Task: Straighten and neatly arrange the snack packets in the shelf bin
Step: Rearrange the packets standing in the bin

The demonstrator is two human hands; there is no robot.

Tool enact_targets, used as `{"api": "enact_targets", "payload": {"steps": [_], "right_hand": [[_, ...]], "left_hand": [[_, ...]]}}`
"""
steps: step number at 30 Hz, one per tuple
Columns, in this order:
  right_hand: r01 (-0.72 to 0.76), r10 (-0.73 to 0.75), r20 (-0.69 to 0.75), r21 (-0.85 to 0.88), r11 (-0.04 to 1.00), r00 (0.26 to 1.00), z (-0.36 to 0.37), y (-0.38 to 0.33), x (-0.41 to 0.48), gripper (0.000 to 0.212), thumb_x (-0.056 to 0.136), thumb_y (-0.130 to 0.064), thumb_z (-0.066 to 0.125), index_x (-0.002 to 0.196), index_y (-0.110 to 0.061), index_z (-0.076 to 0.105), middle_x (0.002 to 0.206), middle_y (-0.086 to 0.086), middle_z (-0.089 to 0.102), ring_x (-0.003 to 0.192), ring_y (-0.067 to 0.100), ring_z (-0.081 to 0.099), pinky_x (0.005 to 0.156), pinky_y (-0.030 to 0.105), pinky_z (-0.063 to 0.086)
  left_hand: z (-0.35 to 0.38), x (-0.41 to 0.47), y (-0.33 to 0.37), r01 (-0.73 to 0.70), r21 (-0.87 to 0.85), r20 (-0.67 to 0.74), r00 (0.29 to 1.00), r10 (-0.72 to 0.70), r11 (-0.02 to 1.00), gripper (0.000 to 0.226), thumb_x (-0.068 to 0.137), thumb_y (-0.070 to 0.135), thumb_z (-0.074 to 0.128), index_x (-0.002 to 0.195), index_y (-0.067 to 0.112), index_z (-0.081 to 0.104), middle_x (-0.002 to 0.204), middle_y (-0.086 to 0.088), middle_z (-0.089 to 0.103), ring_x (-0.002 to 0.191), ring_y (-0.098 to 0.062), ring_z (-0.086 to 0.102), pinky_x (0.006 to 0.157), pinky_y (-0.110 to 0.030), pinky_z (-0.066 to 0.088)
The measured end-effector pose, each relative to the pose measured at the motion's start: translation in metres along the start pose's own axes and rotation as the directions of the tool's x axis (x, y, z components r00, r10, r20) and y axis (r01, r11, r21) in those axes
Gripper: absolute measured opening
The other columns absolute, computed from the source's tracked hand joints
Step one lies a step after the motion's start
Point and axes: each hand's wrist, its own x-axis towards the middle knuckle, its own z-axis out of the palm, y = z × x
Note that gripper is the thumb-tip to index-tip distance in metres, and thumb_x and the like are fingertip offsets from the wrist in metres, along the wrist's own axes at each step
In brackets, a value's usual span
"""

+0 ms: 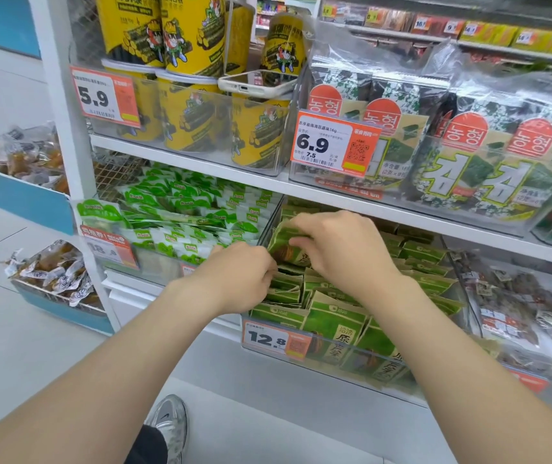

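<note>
Down on lower shelf [140, 289], clear bin [341, 354] of green snack packets [428, 254]: right grip [338, 249] pinching tilted packet [284, 244] by top edge, probably to stand it upright; left grip [241, 276] curled beside it, can't tell if holding anything.

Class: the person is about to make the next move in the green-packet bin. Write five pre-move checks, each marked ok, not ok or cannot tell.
1. Right hand grips the raised packet: ok.
2. Left hand holds a packet: cannot tell, its fingertips are buried among the packets.
3. Both hands reach inside the bin: ok.
4. Front packets stand in even, upright rows: not ok, several lean.
5. Phone up on the shelf above lies apart from both hands: ok.
</note>
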Motion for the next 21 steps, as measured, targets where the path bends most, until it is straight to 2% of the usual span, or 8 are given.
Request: {"api": "enact_targets", "payload": {"steps": [3,7,9,13,15,18,19,21], "right_hand": [[0.049,-0.031,0.142,-0.122,0.991,0.989,0.009,-0.010,0.004,0.011,0.102,-0.033,0.067,0.110,-0.027,0.072,0.086,-0.003,0.075,0.083,0.030,0.073,0.066,0.039,0.058],[-0.110,0.145,0.339,-0.120,0.987,0.929,0.010,-0.010,0.017,0.019,0.108,-0.040,0.056,0.106,-0.029,0.071,0.098,0.001,0.074,0.104,0.032,0.067,0.091,0.043,0.044],[-0.134,0.164,0.436,-0.099,0.986,0.885,0.009,-0.011,0.020,0.023,0.109,-0.039,0.053,0.107,-0.028,0.073,0.096,0.000,0.071,0.107,0.033,0.064,0.093,0.044,0.037],[-0.171,0.174,0.586,-0.060,0.983,0.792,0.006,-0.011,0.016,0.041,0.110,-0.038,0.033,0.087,-0.029,0.066,0.082,-0.002,0.065,0.094,0.029,0.059,0.093,0.047,0.029],[-0.229,0.193,0.598,-0.016,0.973,0.777,0.003,-0.009,0.014,0.046,0.110,-0.034,0.026,0.077,-0.025,0.057,0.073,-0.002,0.059,0.086,0.026,0.056,0.094,0.048,0.028],[-0.255,0.205,0.594,0.000,0.967,0.778,0.006,-0.005,0.015,0.042,0.110,-0.027,0.024,0.101,-0.022,0.065,0.081,-0.003,0.067,0.095,0.029,0.062,0.095,0.047,0.026],[-0.266,0.207,0.591,0.014,0.964,0.780,0.008,-0.004,0.016,0.036,0.109,-0.023,0.028,0.113,-0.022,0.063,0.086,-0.004,0.070,0.099,0.030,0.063,0.096,0.046,0.027],[-0.317,0.223,0.586,0.061,0.947,0.779,0.011,-0.002,0.019,0.035,0.105,-0.013,0.035,0.130,-0.024,0.057,0.102,-0.001,0.076,0.109,0.031,0.063,0.103,0.044,0.037]], "left_hand": [[0.004,0.001,0.000,0.000,0.060,-0.060,0.998,0.003,0.998,0.024,0.102,0.013,0.050,0.105,0.024,0.072,0.093,-0.002,0.067,0.098,-0.033,0.059,0.077,-0.039,0.037],[0.007,0.001,-0.003,-0.026,0.059,-0.070,0.997,0.030,0.998,0.031,0.099,0.008,0.052,0.112,0.026,0.072,0.097,0.001,0.070,0.097,-0.031,0.062,0.075,-0.039,0.046],[0.008,0.001,-0.007,-0.041,0.044,-0.062,0.997,0.044,0.998,0.032,0.098,0.007,0.052,0.115,0.026,0.072,0.099,0.000,0.073,0.098,-0.031,0.065,0.078,-0.041,0.053],[0.003,-0.005,-0.006,-0.050,0.018,-0.063,0.997,0.051,0.999,0.019,0.104,0.021,0.055,0.101,0.024,0.073,0.084,-0.003,0.067,0.090,-0.035,0.062,0.071,-0.042,0.054],[-0.005,-0.010,-0.002,0.001,-0.065,-0.153,0.988,-0.011,0.998,0.016,0.099,0.035,0.062,0.093,0.031,0.076,0.077,0.009,0.063,0.090,-0.025,0.061,0.072,-0.038,0.054],[-0.013,-0.012,-0.001,-0.004,-0.239,-0.404,0.910,-0.096,0.971,0.017,0.088,0.047,0.059,0.090,0.036,0.071,0.088,0.018,0.068,0.092,-0.012,0.065,0.078,-0.036,0.057],[-0.012,-0.011,-0.001,-0.029,-0.257,-0.430,0.899,-0.088,0.966,0.016,0.090,0.043,0.057,0.098,0.035,0.069,0.100,0.017,0.068,0.098,-0.014,0.066,0.082,-0.039,0.057],[-0.010,-0.008,0.000,-0.023,-0.192,-0.333,0.942,-0.044,0.981,0.026,0.097,0.032,0.054,0.119,0.033,0.066,0.118,0.009,0.068,0.111,-0.023,0.066,0.086,-0.043,0.057]]}}
